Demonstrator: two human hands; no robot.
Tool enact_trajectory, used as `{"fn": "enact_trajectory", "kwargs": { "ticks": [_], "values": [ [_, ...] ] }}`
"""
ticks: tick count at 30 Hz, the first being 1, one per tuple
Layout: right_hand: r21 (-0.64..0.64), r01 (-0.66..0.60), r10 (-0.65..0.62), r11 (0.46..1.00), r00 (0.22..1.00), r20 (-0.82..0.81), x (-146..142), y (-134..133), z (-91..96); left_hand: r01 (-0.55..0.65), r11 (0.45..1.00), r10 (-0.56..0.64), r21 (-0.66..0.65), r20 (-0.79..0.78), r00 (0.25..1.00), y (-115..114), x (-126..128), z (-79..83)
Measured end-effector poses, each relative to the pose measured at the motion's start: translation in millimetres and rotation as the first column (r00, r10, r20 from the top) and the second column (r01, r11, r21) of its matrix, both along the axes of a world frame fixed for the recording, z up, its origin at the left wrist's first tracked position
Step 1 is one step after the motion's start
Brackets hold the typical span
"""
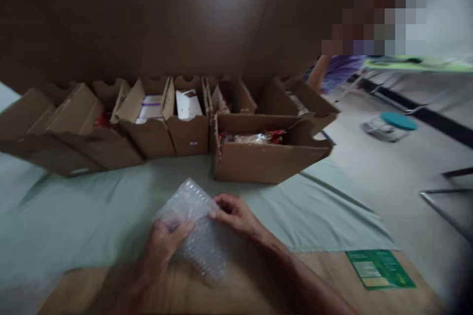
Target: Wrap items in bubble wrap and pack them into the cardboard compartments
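Note:
A clear sheet or bag of bubble wrap [207, 243] is held up over the table between my two hands. My left hand [166, 243] grips its left side, thumb lying across the front and the fingers behind the plastic. At the upper right edge, my right hand [236, 214] pinches the bubble wrap between thumb and fingers. The wrap's top corner points away from me, and its lower end hangs above the bare wood. Whether anything lies inside the wrap cannot be made out.
A row of cardboard boxes [188, 135] holds white cartons and red packets. One box [254, 162] lies crosswise in front. Behind rises a large cardboard panel [148, 19]. A green card [380, 269] lies on the wood at right. Beyond are a person's purple sleeve [342, 71] and a stool [399, 120].

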State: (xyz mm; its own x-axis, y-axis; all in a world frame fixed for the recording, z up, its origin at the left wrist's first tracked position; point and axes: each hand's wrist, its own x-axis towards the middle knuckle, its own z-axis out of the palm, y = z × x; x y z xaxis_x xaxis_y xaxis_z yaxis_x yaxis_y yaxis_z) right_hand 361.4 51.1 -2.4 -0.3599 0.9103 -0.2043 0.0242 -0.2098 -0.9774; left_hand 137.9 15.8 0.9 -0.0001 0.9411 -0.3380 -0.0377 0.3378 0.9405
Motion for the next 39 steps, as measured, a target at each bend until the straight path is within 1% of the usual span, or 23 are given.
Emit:
{"fn": "enact_trajectory", "kwargs": {
  "ticks": [1, 3, 5, 7, 9, 11, 14, 16, 18, 21, 23, 24, 27, 28, 30, 33, 36, 37, 39],
  "values": [
    [-0.019, 0.036, -0.036, 0.999, 0.999, -0.005, -0.6, 0.6, -0.8, 0.031, 0.999, -0.032, 0.016, 0.038, 0.999, 1.9, 2.9, 2.3],
    [-0.064, 0.097, -0.099, 0.993, 0.995, -0.021, -0.2, 1.5, -2.5, 0.066, 0.997, -0.073, 0.049, 0.176, 0.982, 4.8, 7.4, 3.9],
    [-0.095, 0.121, -0.125, 0.988, 0.992, -0.037, 1.6, 1.7, -3.1, 0.054, 0.997, -0.068, 0.055, 0.299, 0.952, 5.6, 11.4, 3.8],
    [-0.101, 0.128, -0.132, 0.987, 0.991, -0.033, 3.3, 1.2, -2.1, 0.044, 0.999, -0.05, 0.025, 0.328, 0.943, 5.2, 15.3, 3.2],
    [-0.111, 0.116, -0.119, 0.987, 0.993, -0.019, 3.9, 0.6, -0.2, 0.033, 0.999, -0.025, -0.021, 0.301, 0.953, 5.3, 17.7, 1.8],
    [-0.132, 0.101, -0.103, 0.986, 0.995, -0.009, 3.6, 0.6, 1.5, -0.012, 0.999, 0.023, -0.041, 0.268, 0.963, 6.8, 17.4, -0.7],
    [-0.137, 0.063, -0.069, 0.989, 0.997, -0.04, 1.9, 2.0, 3.0, -0.125, 0.992, 0.124, -0.011, 0.226, 0.966, 9.1, 13.7, -4.5],
    [-0.116, 0.037, -0.043, 0.993, 0.998, -0.054, 0.1, 2.3, 3.2, -0.148, 0.989, 0.143, 0.007, 0.202, 0.969, 7.7, 12.9, -5.0],
    [-0.102, 0.012, -0.018, 0.995, 0.998, -0.054, -1.7, 0.8, 3.8, -0.099, 0.995, 0.095, 0.01, 0.175, 0.98, 2.9, 14.9, -3.1],
    [-0.109, 0.003, -0.009, 0.994, 0.999, -0.051, -2.8, -3.7, 6.1, 0.031, 0.999, -0.033, 0.02, 0.119, 0.992, -6.6, 16.2, 4.3],
    [-0.095, 0.012, -0.015, 0.995, 0.999, -0.035, -1.3, -5.7, 8.3, 0.11, 0.994, -0.111, 0.017, 0.114, 0.987, -9.5, 8.0, 11.8],
    [-0.078, 0.015, -0.017, 0.997, 1.0, -0.023, 0.2, -6.0, 9.4, 0.129, 0.991, -0.132, 0.026, 0.13, 0.983, -8.8, 0.2, 16.1],
    [-0.036, -0.024, 0.024, 0.999, 1.0, 0.003, 4.5, -5.2, 11.4, 0.114, 0.988, -0.129, 0.101, 0.152, 0.98, 2.3, -29.2, 30.4],
    [-0.042, -0.054, 0.054, 0.998, 0.999, 0.008, 5.1, -4.9, 11.4, 0.111, 0.987, -0.125, 0.114, 0.126, 0.984, 7.7, -37.0, 34.9],
    [-0.068, -0.13, 0.132, 0.989, 0.991, 0.013, 4.3, -5.3, 10.5, 0.146, 0.986, -0.149, 0.075, 0.031, 0.988, 18.1, -43.6, 41.8],
    [-0.071, -0.223, 0.226, 0.972, 0.974, 0.033, 0.0, -7.9, 9.0, 0.245, 0.969, -0.246, -0.02, -0.077, 0.966, 28.7, -31.1, 44.9],
    [-0.039, -0.258, 0.26, 0.965, 0.964, 0.055, -0.6, -8.9, 10.1, 0.312, 0.948, -0.317, -0.056, -0.105, 0.943, 33.2, -14.1, 42.4],
    [-0.03, -0.266, 0.268, 0.963, 0.962, 0.063, 1.1, -8.0, 11.0, 0.305, 0.95, -0.31, -0.06, -0.103, 0.945, 34.1, -12.5, 41.3],
    [-0.012, -0.279, 0.279, 0.96, 0.956, 0.091, 7.2, -4.1, 12.4, 0.231, 0.972, -0.235, -0.046, -0.095, 0.967, 35.7, -17.8, 39.5]
  ]
}}
